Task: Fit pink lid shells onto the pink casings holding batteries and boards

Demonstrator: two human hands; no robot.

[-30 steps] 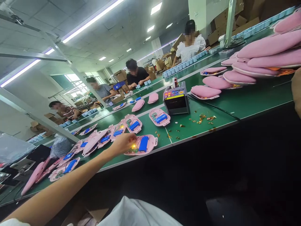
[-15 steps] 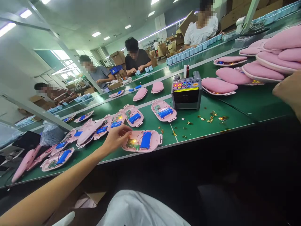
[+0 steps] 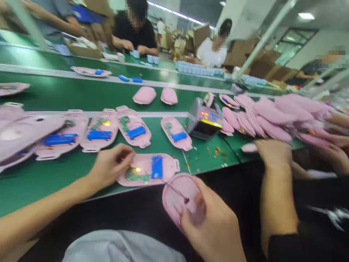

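Note:
A pink open shell [image 3: 148,171] with a blue battery and a lit circuit board lies at the near edge of the green bench [image 3: 54,174]. My left hand [image 3: 110,168] is curled around its left end, thumb and fingers on the rim. Just below the bench edge, my right hand [image 3: 214,227] holds a pink oval cover [image 3: 178,194], hollow side up, with a thin wire running from it toward the shell.
More open pink shells [image 3: 133,127] with blue batteries sit in a row behind. A tape dispenser [image 3: 203,122] stands to the right, beside a heap of pink covers [image 3: 272,112]. A co-worker's hand [image 3: 272,153] reaches there. Several people work across the bench.
The view has swung down and to the right. My right hand has come into sight holding the pink cover. My left hand stays at the lit shell. A co-worker's hand now shows at the right.

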